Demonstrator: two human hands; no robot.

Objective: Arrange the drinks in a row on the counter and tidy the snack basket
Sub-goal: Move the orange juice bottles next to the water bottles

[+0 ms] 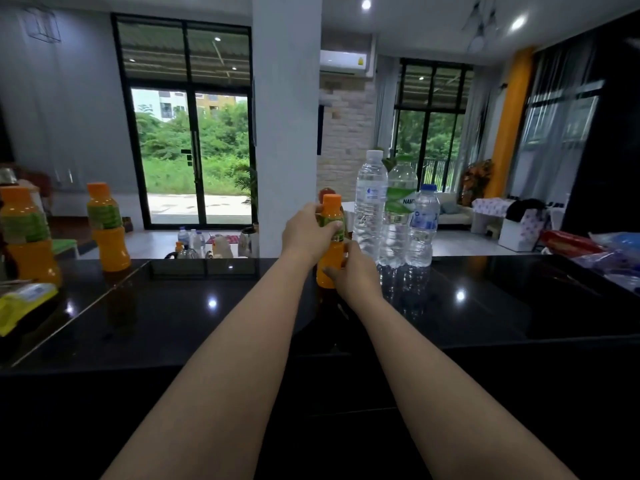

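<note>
Fingers: those of the left hand (306,233) are curled round the labelled upper part of the orange juice bottle (333,258). Those of the right hand (355,273) close round its lower body, near the base.
Held bottle: it is upright at the far edge of the black counter (485,299), just left of the water bottles. Whether its base touches the counter I cannot tell.
Why two hands: probably one steadies the top while the other guides the bottom, so that the bottle is set straight into the line.
Neighbours: three clear water bottles stand close together, the tall water bottle (370,202), the green-label bottle (398,216) and the small blue-cap bottle (422,226). It seems the row starts here.
Behind: one more cap (326,192) shows past the held bottle, mostly hidden.
Outside the row: a second juice bottle (107,230) and a third juice bottle (29,240) stand well apart at the left.
Snacks: red and blue snack packets (571,242) lie at the right end and a yellow packet (24,301) at the left. A basket I cannot make out.
</note>
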